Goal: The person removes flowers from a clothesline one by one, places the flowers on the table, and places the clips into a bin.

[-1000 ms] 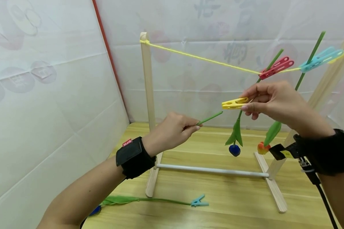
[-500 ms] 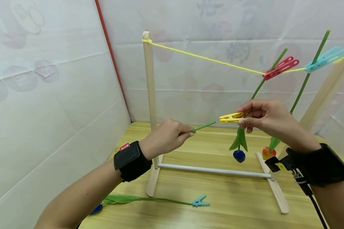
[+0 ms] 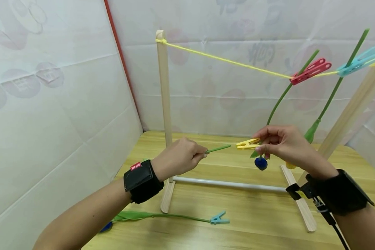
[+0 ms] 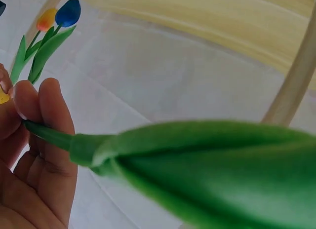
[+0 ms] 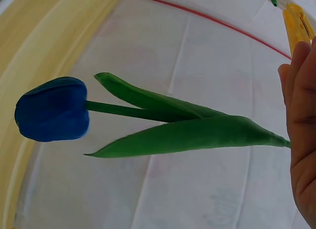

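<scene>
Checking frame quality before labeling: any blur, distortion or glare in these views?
Head: sharp, evenly lit, wide-angle bending of the wooden post. Left wrist: green leaf huge and out of focus, fingers sharper. Right wrist: blue tulip sharp, no glare.

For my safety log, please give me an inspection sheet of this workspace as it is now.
Surface: wooden table, pale.
Job's things: green stem pinched by left hand; yellow clothespin pinched by right hand.
Clutter: flower stem with small blue clip lying on table; red clothespin and blue clothespin hold stems on yellow string.
Fingers: both hands' curled.
Cables: black cable at right wrist.
Surroundings: white sheeting.
</scene>
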